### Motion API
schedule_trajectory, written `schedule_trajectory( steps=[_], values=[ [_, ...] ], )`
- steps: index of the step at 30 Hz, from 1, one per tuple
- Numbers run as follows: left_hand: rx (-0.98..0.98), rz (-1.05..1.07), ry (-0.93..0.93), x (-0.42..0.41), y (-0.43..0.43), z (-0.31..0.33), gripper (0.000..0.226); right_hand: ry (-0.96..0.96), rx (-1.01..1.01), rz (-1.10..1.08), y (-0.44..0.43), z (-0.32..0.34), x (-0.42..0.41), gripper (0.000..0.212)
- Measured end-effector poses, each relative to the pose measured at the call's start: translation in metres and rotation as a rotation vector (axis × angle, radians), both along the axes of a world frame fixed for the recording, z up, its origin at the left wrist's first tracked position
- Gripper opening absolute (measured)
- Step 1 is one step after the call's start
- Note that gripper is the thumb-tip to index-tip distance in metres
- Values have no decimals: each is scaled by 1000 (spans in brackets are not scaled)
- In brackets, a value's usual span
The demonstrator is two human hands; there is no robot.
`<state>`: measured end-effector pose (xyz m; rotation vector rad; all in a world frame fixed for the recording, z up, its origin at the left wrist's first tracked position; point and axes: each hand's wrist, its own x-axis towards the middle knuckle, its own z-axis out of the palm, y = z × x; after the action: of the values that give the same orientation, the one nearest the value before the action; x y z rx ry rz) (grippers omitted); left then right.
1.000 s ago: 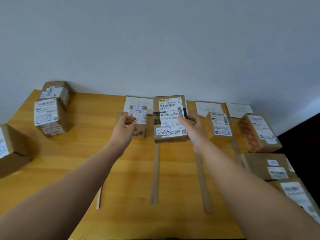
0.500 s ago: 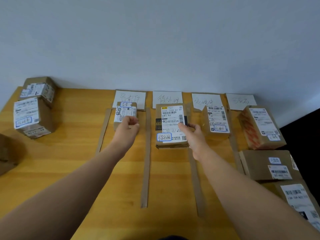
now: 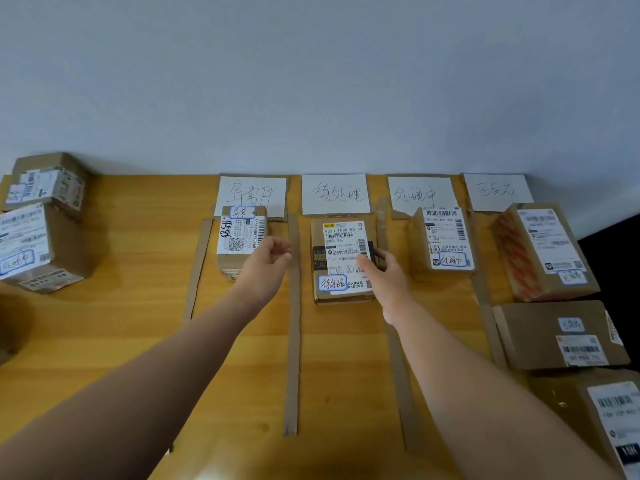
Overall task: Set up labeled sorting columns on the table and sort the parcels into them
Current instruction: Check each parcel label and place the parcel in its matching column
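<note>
- Cardboard strips (image 3: 293, 320) lie on the wooden table (image 3: 114, 327) as dividers, running from the far edge toward the person and marking off columns side by side.
- At the head of each column, against the wall, sits a white paper label (image 3: 334, 194) with handwritten characters; four labels show in a row.
- Both bare arms reach forward from the near edge, forearms stretched almost straight and angling inward toward the middle columns.
- Left hand (image 3: 266, 263) hangs just over the near right corner of the small parcel (image 3: 240, 237) in the leftmost column; its fingers are curled loosely inward, thumb forward, and I cannot tell whether they touch the box. It grips nothing that I can see.
- Right hand (image 3: 382, 271) rests at the right edge of the middle parcel (image 3: 341, 261) in the second column, thumb laid across the shipping label on top, fingers wrapped down the right side, so it has hold of that box. The parcel lies flat on the table, just below its paper label.
- A third parcel (image 3: 445, 240) stands in the next column, apart from the right hand.
- Further right are three more boxes (image 3: 545, 251) in a line toward the near edge.
- Two stacked boxes (image 3: 38, 233) sit at the far left, well apart from the columns.
</note>
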<state>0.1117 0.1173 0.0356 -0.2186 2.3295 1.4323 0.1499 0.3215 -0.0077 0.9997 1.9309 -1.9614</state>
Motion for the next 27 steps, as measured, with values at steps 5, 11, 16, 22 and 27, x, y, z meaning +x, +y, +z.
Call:
schedule_trajectory(
  steps=[5, 11, 16, 22, 27],
  values=[
    [-10, 14, 15, -9, -1, 3, 21, 4, 41, 11, -3, 2, -18, 45],
    [-9, 19, 20, -13, -5, 10, 23, -35, 178, 43, -6, 5, -34, 37],
    [-15, 14, 29, -9, -11, 13, 23, -62, 292, 70, -7, 9, -31, 51],
    [21, 45, 64, 6, -15, 28, 20, -37, 555, 155, -2, 39, -23, 55],
    [38, 79, 134, 31, -19, 48, 20, 65, 722, 263, -1, 67, 0, 50]
  ],
)
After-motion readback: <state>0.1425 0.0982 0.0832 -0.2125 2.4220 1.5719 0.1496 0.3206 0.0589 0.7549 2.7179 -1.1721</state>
